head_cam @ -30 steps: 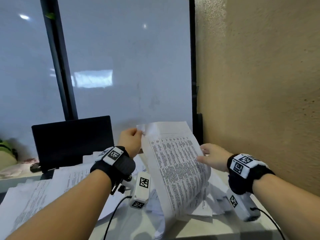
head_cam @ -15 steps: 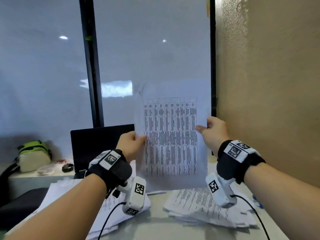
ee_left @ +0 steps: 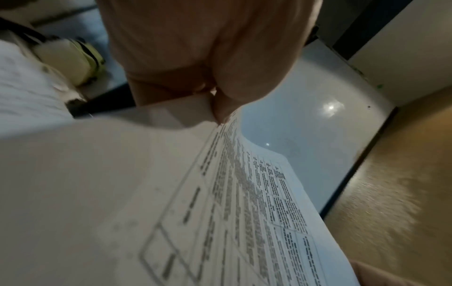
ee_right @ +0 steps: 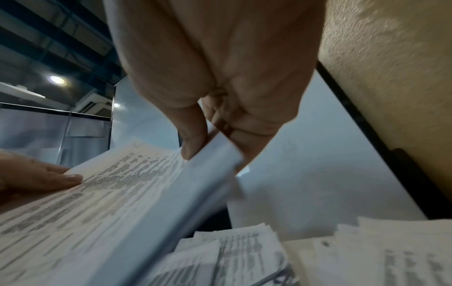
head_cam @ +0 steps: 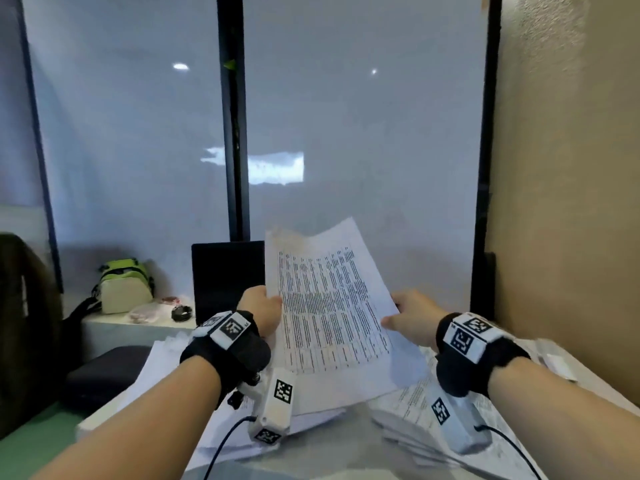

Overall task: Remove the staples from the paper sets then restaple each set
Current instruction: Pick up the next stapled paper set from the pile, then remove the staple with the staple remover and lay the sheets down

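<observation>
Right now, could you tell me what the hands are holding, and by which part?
Both hold one set of printed papers: the left hand pinches its left edge, the right hand its right edge.

The right hand (ee_right: pixel 220 77) pinches the near edge of a printed paper set (ee_right: pixel 117 193), thumb (ee_right: pixel 193 139) on the printed face and fingers (ee_right: pixel 254 131) curled beneath. The left hand (ee_right: pixel 31 176) grips the set's far edge at the picture's left, its thumb lying on the print. More printed sheets (ee_right: pixel 244 257) lie in loose piles below, blurred, beside a textured tan wall (ee_right: pixel 396 67)
</observation>
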A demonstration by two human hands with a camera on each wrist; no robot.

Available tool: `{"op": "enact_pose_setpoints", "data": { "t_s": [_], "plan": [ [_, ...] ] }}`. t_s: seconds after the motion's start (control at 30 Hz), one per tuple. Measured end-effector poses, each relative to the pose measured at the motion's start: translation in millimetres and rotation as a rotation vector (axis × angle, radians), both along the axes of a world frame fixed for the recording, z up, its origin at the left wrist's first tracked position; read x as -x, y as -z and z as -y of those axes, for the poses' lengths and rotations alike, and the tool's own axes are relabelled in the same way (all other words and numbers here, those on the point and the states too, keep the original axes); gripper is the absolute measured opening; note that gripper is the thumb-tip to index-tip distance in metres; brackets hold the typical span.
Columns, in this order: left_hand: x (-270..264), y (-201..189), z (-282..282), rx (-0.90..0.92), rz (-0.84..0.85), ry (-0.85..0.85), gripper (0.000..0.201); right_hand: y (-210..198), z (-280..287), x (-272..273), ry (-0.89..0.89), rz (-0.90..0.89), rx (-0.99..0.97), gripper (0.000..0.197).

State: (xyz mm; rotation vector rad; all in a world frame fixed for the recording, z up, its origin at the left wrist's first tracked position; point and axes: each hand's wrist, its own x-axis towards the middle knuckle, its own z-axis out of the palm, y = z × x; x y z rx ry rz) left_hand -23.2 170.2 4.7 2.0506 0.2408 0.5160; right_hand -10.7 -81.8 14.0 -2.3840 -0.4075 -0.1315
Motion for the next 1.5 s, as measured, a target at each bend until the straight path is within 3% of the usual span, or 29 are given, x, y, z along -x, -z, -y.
{"op": "enact_pose_setpoints", "data": {
  "t_s": [0.2, 0.3, 0.4, 0.5, 0.63, 0.93, 1.2, 1.5],
  "plan": [
    [10, 14, -78, -0.114, -0.109, -0.159, 0.019, 29, -72, -28, -0.121, -0.084, -0.041, 0.026],
    [-1, 27, -97, -0.02, -0.162, -0.155, 0.022, 47, -92, -37, -0.132, -0.151, -0.072, 0.033],
    [-21, 47, -113, 0.105, -0.139, -0.17, 0.041, 62, -98, -43, -0.102, -0.219, -0.097, 0.049],
    [-44, 71, -125, 0.097, -0.216, -0.189, 0.059, 75, -97, -49, -0.061, -0.247, -0.098, 0.05],
    [-24, 57, -102, 0.036, -0.268, -0.13, 0.04, 85, -87, -54, -0.045, -0.265, -0.068, 0.048],
    [-15, 46, -52, -0.011, -0.272, -0.11, 0.032, 75, -10, -47, 0.04, -0.14, 0.12, 0.032],
    [-17, 41, 46, -0.215, -0.329, 0.186, 0.032, 70, 89, -25, 0.222, -0.126, 0.242, 0.025],
    [-38, 58, 187, -0.868, -0.369, 0.637, 0.028, 78, 204, 4, 0.43, -0.198, 0.366, 0.035]
  ]
}}
